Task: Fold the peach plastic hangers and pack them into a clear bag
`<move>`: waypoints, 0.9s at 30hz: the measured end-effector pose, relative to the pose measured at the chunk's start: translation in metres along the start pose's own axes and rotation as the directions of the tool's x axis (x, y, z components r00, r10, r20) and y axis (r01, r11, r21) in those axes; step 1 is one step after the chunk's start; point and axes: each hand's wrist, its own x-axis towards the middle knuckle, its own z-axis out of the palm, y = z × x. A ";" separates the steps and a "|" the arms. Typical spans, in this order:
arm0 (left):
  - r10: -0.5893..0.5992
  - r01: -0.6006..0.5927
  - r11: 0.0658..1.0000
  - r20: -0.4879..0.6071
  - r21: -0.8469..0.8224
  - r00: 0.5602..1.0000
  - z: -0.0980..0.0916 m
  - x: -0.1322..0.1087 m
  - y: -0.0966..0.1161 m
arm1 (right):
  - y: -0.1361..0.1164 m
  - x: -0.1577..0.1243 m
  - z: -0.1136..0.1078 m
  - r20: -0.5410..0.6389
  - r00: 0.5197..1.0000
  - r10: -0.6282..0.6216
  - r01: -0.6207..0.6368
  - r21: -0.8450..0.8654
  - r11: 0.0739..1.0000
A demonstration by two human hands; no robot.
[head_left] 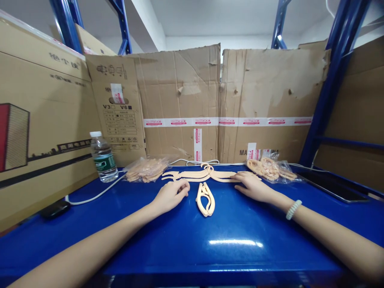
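Across the back of the blue table lie unfolded peach plastic hangers (195, 174), overlapping with hooks toward the cardboard. My left hand (172, 195) rests just in front of their left arm. Its fingers are loosely curled with the thumb a little apart, and nothing shows in it. My right hand (250, 186) lies with fingers stretched out, fingertips on or right beside the hangers' right arm; contact is hard to tell. Between my hands and nearer to me, a folded peach hanger (205, 200) lies by itself, arms closed into a loop.
Clear bags of folded hangers lie at back left (147, 169) and back right (270, 168). A water bottle (103, 158) stands left, near a white cable (96, 197) and black device (55, 209). A dark phone or tablet (333, 186) lies right. Cardboard (180, 88) walls the back.
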 end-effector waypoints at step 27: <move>-0.532 0.364 0.355 0.135 -0.861 0.836 0.003 0.006 0.005 | 0.010 0.001 -0.044 -0.231 0.955 0.188 -0.121 0.278 0.953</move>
